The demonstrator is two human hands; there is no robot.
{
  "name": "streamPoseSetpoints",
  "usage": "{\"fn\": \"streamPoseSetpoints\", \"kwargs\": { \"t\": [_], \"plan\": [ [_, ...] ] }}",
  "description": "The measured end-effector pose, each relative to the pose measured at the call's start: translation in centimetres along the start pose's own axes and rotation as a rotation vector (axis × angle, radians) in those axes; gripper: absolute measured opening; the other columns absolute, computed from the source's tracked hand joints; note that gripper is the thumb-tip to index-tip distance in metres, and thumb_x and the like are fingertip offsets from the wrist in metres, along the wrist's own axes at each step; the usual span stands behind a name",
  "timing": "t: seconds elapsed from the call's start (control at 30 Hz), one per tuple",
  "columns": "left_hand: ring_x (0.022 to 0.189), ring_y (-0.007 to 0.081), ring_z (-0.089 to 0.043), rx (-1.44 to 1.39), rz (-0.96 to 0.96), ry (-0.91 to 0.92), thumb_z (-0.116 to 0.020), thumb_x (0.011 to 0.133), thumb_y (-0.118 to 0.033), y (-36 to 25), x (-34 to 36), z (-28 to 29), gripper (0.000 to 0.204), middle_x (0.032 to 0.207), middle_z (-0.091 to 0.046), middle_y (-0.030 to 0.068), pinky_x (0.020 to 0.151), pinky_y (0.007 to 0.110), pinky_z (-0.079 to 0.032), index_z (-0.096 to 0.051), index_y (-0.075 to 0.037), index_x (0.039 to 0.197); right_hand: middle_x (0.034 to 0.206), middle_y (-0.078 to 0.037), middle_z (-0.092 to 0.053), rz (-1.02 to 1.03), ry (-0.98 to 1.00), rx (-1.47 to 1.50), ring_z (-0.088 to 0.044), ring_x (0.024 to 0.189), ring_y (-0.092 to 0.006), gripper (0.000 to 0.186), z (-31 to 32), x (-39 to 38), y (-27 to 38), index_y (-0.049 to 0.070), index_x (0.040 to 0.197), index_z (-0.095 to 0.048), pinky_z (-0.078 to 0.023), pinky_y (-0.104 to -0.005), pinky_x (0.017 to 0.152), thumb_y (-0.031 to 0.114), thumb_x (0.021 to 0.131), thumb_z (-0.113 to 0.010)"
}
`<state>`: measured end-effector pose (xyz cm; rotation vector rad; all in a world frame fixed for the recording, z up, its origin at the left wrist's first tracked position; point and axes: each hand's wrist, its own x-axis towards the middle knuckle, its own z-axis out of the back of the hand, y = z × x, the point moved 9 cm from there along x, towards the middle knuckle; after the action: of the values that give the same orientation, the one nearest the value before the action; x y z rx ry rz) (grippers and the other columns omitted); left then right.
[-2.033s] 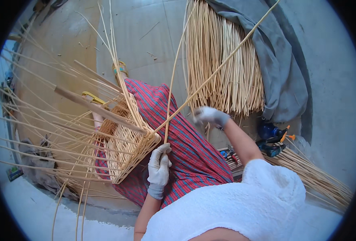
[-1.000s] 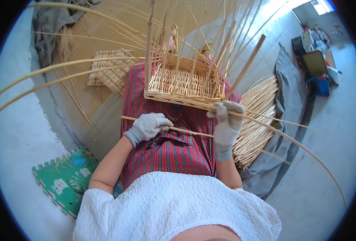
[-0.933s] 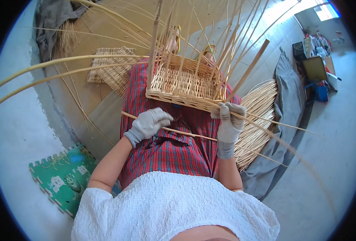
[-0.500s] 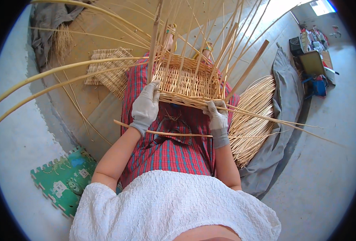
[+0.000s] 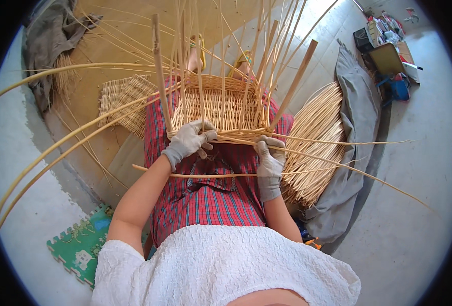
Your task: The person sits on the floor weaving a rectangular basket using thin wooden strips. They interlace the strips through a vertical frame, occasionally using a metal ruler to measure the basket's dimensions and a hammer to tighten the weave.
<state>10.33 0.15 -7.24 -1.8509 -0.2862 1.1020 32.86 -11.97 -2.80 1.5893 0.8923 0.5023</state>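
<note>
A half-woven wicker basket (image 5: 218, 84) rests on my lap over red plaid cloth (image 5: 221, 206), its tall stakes rising from the walls. My left hand (image 5: 190, 140), in a pale work glove, is closed at the near rim just right of the left corner post (image 5: 159, 76), fingers curled around a thin stake and the weave. At the near right corner my right hand (image 5: 270, 166), gloved too, pinches a long wicker rod (image 5: 358, 171) whose end trails out to the right. Another loose rod (image 5: 210, 176) crosses my lap and passes behind the right hand.
A thick bundle of rods (image 5: 315, 145) lies on grey cloth (image 5: 358, 92) at right. Flat woven panels (image 5: 124, 102) lie at left. Long bent canes (image 5: 57, 145) arch out left. A green foam mat (image 5: 83, 247) is at lower left; boxes and bags (image 5: 389, 56) stand far right.
My left hand has moved right from the corner post along the near rim, turning inward. The right hand stays at the near right corner. The whole view has shifted slightly.
</note>
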Motion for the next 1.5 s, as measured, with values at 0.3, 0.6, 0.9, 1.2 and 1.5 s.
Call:
{"fn": "streamPoseSetpoints", "kwargs": {
  "t": [0.3,0.6,0.9,1.2,1.5],
  "plan": [
    [0.064,0.0199,-0.074,0.102,-0.139,-0.368,-0.062,0.105,-0.029,0.9,0.6,0.0,0.032,0.086,-0.07,0.0069,0.05,0.031,-0.059,-0.067,0.001,0.113,0.139,-0.017,-0.061,0.795,0.473,-0.992,-0.062,0.128,-0.0257,0.073,-19.9,5.5,10.2,0.02,0.156,-0.044,-0.05,-0.0376,0.104,-0.001,0.091,-0.069],
    [0.064,0.0159,-0.072,-0.013,-0.04,-0.348,-0.074,0.097,-0.017,0.1,0.6,0.5,0.015,0.081,-0.072,0.0091,0.051,0.028,-0.06,-0.069,-0.003,0.098,0.083,-0.007,-0.062,0.389,0.112,0.074,-0.062,0.075,-0.0175,0.026,-3.1,2.8,2.4,-0.001,0.121,-0.053,-0.056,-0.0346,0.082,0.02,0.109,-0.043],
    [0.055,0.0147,-0.068,-0.128,-0.039,-0.429,-0.087,0.085,-0.035,0.5,1.2,0.1,0.039,0.071,-0.069,0.008,0.045,0.028,-0.056,-0.062,-0.004,0.085,0.078,-0.006,-0.057,0.212,0.006,0.034,-0.056,0.068,-0.015,0.033,-3.7,-1.9,2.8,0.006,0.098,-0.051,-0.052,-0.0294,0.071,0.035,0.113,-0.044],
    [0.07,0.022,-0.074,0.111,-0.823,-0.662,-0.062,0.103,-0.013,-7.7,-3.6,-1.6,0.035,0.132,-0.06,0.0166,0.056,0.031,-0.061,-0.054,-0.002,0.136,0.105,-0.011,-0.072,0.155,0.002,0.113,-0.072,0.098,-0.0237,0.012,4.8,4.2,3.1,0.005,0.114,-0.059,-0.061,-0.0381,0.092,0.012,0.105,-0.061],
    [0.046,0.0152,-0.059,0.21,0.022,-0.119,-0.057,0.106,-0.025,-3.0,3.6,-9.6,0.024,0.07,-0.064,0.0085,0.038,0.032,-0.047,-0.062,-0.007,0.121,0.121,-0.014,-0.07,0.291,0.171,-0.458,-0.067,0.117,-0.0243,0.029,-0.2,7.0,6.5,0.006,0.125,-0.06,-0.056,-0.0363,0.098,-0.002,0.098,-0.062]
  ]
}}
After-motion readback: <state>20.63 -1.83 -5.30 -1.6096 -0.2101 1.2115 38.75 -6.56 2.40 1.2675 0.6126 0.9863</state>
